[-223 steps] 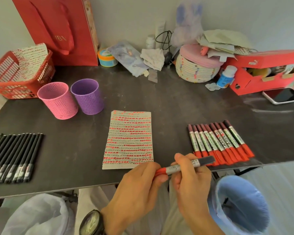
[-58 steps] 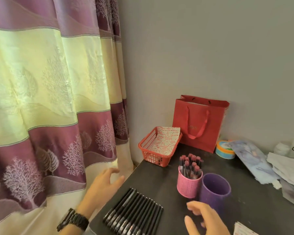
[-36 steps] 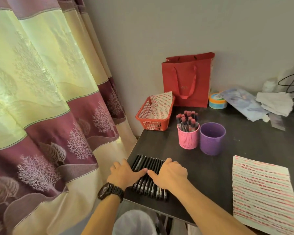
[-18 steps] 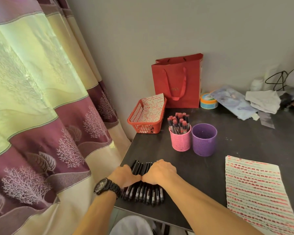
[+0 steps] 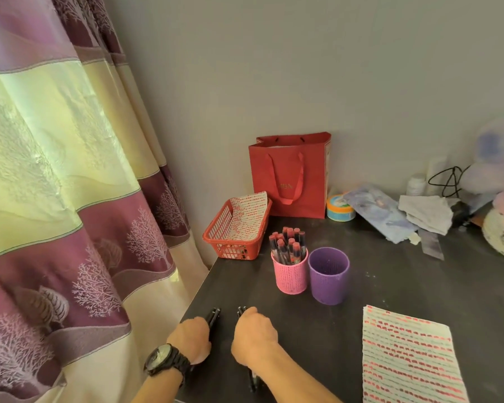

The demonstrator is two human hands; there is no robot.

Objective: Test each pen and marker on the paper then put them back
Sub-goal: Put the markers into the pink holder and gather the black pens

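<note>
- Hands work at the desk's (image 5: 405, 280) near left corner: left hand (image 5: 191, 338) curls round one bunch of black pens (image 5: 214, 315), right hand (image 5: 252, 335) round another.
- Pink cup (image 5: 291, 274) beyond holds red markers (image 5: 287, 247) upright, purple cup (image 5: 328, 276) just beside it.
- Paper (image 5: 408, 356) lies flat to the right.

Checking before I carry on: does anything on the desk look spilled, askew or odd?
Nothing spilled or damaged. The black pens are in two bunches, one gripped in the left hand, one in the right hand. The markers stand in the pink cup; the purple cup looks empty.
</note>
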